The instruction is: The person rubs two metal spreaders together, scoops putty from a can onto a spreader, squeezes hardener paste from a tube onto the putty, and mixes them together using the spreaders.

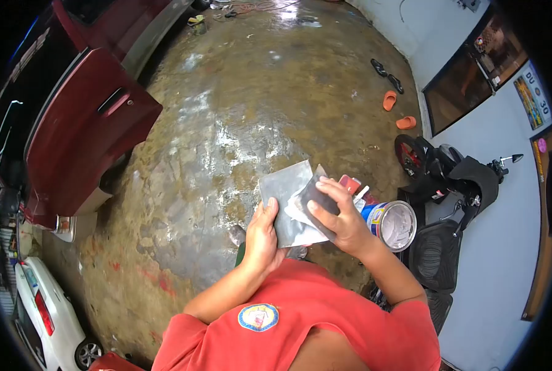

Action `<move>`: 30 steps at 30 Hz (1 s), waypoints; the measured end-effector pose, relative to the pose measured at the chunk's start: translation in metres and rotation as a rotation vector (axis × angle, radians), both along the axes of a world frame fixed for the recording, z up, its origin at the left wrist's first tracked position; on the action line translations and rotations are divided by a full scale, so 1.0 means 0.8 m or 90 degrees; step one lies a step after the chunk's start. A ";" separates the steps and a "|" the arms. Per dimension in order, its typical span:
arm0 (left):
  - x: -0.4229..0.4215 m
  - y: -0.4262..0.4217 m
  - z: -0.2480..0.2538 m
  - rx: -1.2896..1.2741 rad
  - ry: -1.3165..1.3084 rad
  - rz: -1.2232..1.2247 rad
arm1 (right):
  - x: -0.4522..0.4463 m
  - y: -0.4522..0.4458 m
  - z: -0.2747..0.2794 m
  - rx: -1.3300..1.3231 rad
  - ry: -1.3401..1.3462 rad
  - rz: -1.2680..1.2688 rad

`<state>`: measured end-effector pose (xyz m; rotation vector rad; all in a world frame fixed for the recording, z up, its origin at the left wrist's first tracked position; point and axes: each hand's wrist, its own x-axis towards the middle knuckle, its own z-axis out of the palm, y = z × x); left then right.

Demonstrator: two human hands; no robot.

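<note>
My left hand [261, 240] grips the near left edge of a flat grey mixing board [283, 185], thumb on top. White paste [295, 209] lies on the board's face. In my right hand [344, 222] is a dark, flat spreader [318, 193], pinched between thumb and fingers, tilted over the right part of the board and close against the paste. Just right of that hand is an open blue can [370, 214], its inside coated with whitish material. A small red object [350, 183] shows behind my right fingers, partly hidden.
A dark red car door [87, 136] stands open at left, with a white car [48, 309] below it. A motorcycle [455, 185] stands by the right wall. Orange sandals [389, 101] and black slippers [387, 76] lie on the wet, stained floor [251, 93].
</note>
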<state>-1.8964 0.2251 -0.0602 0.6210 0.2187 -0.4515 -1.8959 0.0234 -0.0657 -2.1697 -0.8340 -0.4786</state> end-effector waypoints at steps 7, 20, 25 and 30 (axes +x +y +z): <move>-0.003 0.079 -0.024 0.037 0.025 0.021 | 0.013 0.051 -0.026 -0.055 -0.001 0.058; 0.036 0.149 -0.042 -0.097 0.038 -0.017 | 0.057 0.105 -0.009 -0.108 -0.057 0.078; 0.044 0.146 -0.036 -0.094 0.033 0.000 | 0.056 0.105 0.000 -0.124 -0.053 0.047; 0.045 0.141 -0.031 -0.075 -0.001 -0.004 | 0.046 0.100 -0.004 -0.134 -0.060 0.004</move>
